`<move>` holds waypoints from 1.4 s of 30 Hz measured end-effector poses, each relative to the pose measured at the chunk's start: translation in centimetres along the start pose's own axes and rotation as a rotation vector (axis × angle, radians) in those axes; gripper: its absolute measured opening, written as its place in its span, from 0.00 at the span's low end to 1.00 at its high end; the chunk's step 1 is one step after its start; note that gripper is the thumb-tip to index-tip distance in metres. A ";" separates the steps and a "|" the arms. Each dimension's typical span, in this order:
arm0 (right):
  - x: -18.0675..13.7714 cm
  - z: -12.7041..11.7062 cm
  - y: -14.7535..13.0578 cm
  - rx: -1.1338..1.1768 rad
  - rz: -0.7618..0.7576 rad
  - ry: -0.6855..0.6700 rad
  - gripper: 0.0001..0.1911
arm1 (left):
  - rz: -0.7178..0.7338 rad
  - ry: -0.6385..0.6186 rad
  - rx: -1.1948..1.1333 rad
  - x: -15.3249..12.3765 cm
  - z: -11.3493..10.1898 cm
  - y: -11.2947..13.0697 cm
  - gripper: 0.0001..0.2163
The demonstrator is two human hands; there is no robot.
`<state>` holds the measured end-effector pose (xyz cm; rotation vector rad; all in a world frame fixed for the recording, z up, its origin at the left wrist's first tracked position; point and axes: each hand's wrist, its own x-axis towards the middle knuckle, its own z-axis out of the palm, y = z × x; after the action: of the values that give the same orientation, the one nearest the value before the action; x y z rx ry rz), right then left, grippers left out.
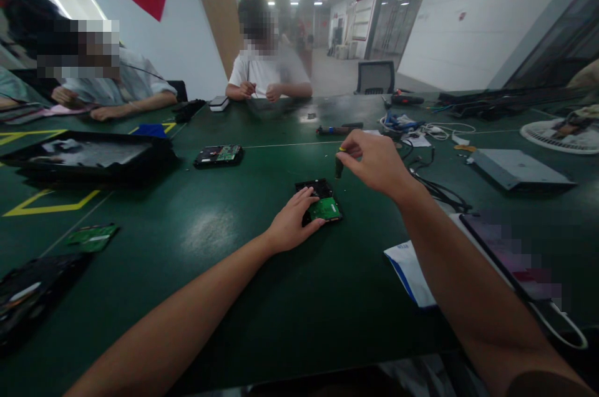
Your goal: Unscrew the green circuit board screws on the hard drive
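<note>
A black hard drive point(319, 188) with a green circuit board point(326, 208) on top lies on the dark green table point(234, 297). My left hand point(294, 222) rests on the drive's left side, fingers pressing its edge and the board. My right hand point(374, 163) hovers just above and right of the drive, fingers pinched on the top of a small screwdriver point(339, 165) with a yellow cap and dark handle, held upright over the drive.
A second drive point(219, 155) lies farther left, with a black tray point(84, 156) beyond it. A loose green board point(91, 237) sits near left. Cables point(430, 188), a grey box point(517, 168), a tablet point(510, 253) and white paper point(412, 272) lie right. Two people sit across.
</note>
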<state>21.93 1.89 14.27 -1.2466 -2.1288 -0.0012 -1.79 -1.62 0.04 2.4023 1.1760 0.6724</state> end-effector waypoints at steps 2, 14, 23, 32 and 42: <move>0.0 -0.1 0.0 0.000 -0.019 -0.009 0.05 | -0.003 0.004 0.000 0.0 0.0 0.1 0.29; -0.1 -0.1 0.0 -0.024 -0.017 -0.013 0.05 | -0.003 0.003 0.006 0.0 0.2 -0.2 0.29; 0.0 0.2 0.3 -0.019 0.001 0.014 0.06 | 0.001 0.000 0.003 -0.1 0.0 0.0 0.29; 0.0 0.0 0.0 -0.009 -0.030 0.005 0.05 | -0.003 -0.003 0.004 -0.1 0.1 -0.1 0.29; 0.0 0.2 0.2 0.018 -0.027 0.000 0.05 | -0.001 -0.002 0.004 0.0 0.2 -0.2 0.29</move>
<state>22.02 2.03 14.08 -1.2071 -2.1410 0.0067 -1.86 -1.54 -0.24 2.4049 1.1781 0.6674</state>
